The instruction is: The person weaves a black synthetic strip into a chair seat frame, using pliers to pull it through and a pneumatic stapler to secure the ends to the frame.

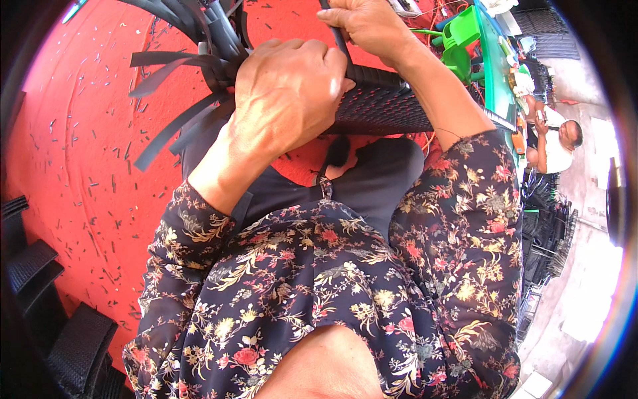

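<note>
A black woven piece (382,110), like a basket side made of flat strips, stands over my lap. My left hand (289,86) is closed at its left end, knuckles up, around black strip material; the fingertips are hidden. Farther away and to the right, my right hand (369,26) pinches a narrow black strip (342,43) that runs down toward my left hand. Loose flat ends (169,130) fan out to the left of my left hand. A thicker bundle of dark strips (222,33) rises behind it.
Short black offcuts are scattered over the red floor (93,159). Black woven pieces (83,342) stand at the lower left. On the right are a green dustpan (462,28), a green-edged table (492,63) with small items, and a seated person (558,143) in white.
</note>
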`<action>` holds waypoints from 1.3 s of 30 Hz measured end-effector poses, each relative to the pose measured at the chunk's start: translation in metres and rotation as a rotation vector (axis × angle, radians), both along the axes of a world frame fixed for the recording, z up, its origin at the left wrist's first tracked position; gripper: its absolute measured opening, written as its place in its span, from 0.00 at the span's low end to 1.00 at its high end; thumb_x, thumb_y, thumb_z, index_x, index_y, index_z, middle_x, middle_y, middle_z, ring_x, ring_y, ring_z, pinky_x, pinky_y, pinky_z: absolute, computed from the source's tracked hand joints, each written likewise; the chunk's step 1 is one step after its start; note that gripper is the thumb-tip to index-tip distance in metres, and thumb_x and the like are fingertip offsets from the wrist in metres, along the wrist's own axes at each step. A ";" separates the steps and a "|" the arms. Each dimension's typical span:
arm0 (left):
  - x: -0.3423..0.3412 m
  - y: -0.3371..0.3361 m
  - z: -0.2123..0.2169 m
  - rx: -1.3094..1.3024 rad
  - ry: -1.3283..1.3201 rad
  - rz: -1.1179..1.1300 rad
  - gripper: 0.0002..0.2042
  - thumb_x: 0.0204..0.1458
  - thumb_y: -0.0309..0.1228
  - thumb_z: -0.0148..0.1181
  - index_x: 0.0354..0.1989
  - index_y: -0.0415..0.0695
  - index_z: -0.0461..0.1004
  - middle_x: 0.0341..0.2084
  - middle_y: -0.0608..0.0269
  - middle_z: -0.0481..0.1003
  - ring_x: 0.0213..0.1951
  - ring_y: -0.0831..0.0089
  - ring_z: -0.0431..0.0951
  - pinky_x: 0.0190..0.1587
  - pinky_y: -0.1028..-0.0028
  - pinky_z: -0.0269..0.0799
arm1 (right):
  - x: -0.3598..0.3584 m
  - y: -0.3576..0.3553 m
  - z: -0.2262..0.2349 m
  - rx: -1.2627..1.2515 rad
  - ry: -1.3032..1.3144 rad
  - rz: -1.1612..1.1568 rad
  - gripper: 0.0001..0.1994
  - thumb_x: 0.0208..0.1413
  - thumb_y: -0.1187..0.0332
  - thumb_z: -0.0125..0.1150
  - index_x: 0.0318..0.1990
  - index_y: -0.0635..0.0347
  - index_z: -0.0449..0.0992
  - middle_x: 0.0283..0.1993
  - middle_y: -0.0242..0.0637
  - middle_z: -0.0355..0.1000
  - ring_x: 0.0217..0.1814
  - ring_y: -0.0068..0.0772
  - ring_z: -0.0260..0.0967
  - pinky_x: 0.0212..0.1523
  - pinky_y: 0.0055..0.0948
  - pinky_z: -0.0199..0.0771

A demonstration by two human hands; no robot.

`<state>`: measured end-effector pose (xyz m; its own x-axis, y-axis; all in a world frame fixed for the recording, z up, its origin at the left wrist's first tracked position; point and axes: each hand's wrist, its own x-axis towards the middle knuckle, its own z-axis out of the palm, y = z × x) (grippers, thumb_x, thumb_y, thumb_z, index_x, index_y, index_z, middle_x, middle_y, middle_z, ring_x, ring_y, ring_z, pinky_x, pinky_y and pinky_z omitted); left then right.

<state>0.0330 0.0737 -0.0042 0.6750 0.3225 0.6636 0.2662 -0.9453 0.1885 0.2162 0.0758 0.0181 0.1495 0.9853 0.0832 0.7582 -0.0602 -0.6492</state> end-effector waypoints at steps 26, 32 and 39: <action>-0.015 0.023 -0.012 -0.024 0.032 -0.161 0.15 0.44 0.28 0.60 0.43 0.48 0.74 0.23 0.62 0.69 0.29 0.61 0.74 0.30 0.66 0.70 | 0.019 -0.009 -0.011 -0.139 0.051 0.480 0.09 0.47 0.78 0.53 0.36 0.67 0.76 0.29 0.35 0.74 0.31 0.23 0.70 0.34 0.22 0.69; -0.016 0.021 -0.008 -0.020 0.048 -0.138 0.15 0.43 0.29 0.60 0.43 0.48 0.74 0.24 0.62 0.69 0.30 0.61 0.74 0.31 0.66 0.70 | 0.006 -0.011 -0.003 -0.203 0.503 0.211 0.10 0.44 0.81 0.52 0.35 0.67 0.76 0.27 0.33 0.73 0.28 0.23 0.70 0.28 0.22 0.71; -0.019 0.015 -0.001 -0.030 0.062 -0.138 0.18 0.39 0.29 0.63 0.44 0.48 0.74 0.25 0.63 0.69 0.30 0.62 0.74 0.31 0.67 0.70 | 0.008 -0.009 -0.010 -0.401 0.750 0.112 0.10 0.43 0.84 0.53 0.34 0.66 0.76 0.29 0.34 0.72 0.28 0.24 0.68 0.30 0.22 0.71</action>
